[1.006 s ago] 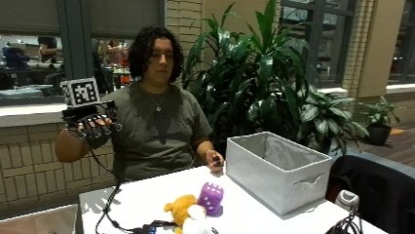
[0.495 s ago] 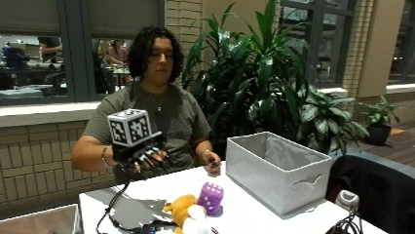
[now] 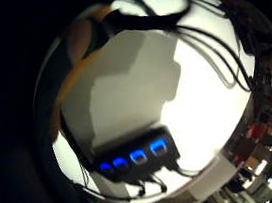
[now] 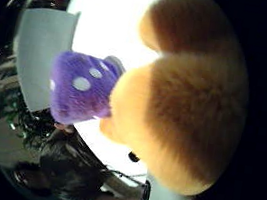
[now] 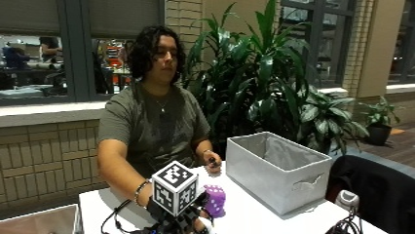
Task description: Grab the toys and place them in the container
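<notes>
While the gloved right hand (image 5: 178, 219) hangs low over the counter (image 5: 259, 214), fingers hidden, grip unclear | purple spotted toy (image 5: 215, 200) at its 2 o'clock, beside orange plush (image 4: 192, 114) | grey container (image 5: 279, 168) at 3 o'clock

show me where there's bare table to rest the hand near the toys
Bare white table lies between the purple spotted toy and the grey fabric bin. It is crowded at the near edge, where the gloved right hand is low over the toys and cables trail.
</notes>
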